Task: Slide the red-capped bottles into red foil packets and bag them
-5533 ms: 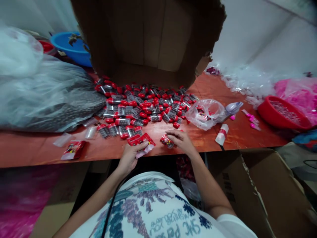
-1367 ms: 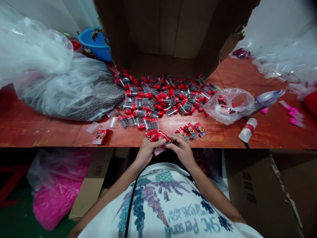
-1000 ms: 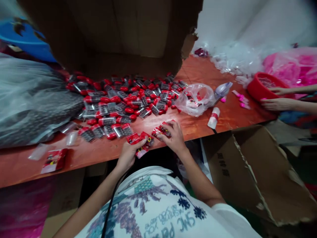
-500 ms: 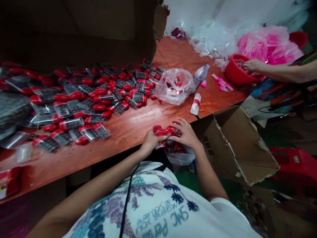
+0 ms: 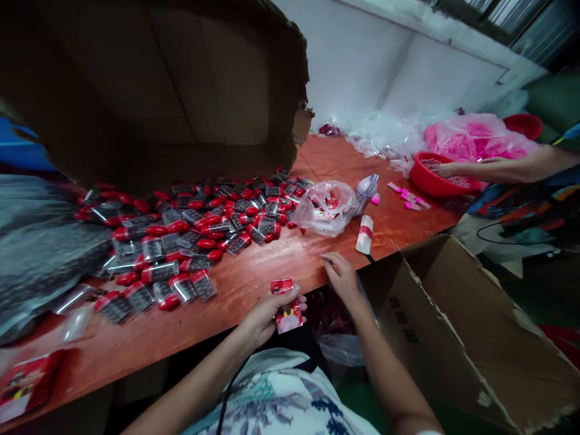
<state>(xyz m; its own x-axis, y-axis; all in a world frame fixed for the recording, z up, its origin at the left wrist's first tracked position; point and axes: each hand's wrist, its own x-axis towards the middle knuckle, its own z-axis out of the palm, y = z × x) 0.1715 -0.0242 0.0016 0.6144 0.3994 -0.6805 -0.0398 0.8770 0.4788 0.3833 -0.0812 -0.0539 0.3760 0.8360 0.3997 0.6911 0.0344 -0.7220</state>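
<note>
In my left hand (image 5: 263, 317) is a small printed red packet (image 5: 289, 317), gripped between thumb and fingers near the table's front edge. A bit of red packaging also shows above the thumb; whether it is a second packet is unclear. My right hand (image 5: 343, 279) is over the table edge to the right, fingers loosely stretched leftward, with nothing visible in them. Below it, at my lap, lies a clear plastic bag (image 5: 342, 349) with dark red contents. Many clear tubes with red caps and dark contents (image 5: 183, 287) cover the table to the left.
An open plastic bag (image 5: 324, 223) of red pieces sits mid-table beside a white-and-red bottle-shaped item (image 5: 364, 234). A large carton (image 5: 217, 78) stands behind the tubes; another open carton (image 5: 430, 326) is right. Another person's hand (image 5: 446, 170) reaches into a red basket (image 5: 421, 175).
My hands have parted: the right has left the cluster of red packets, while the left keeps a packet and has turned it upward. The camera view has tilted up.
</note>
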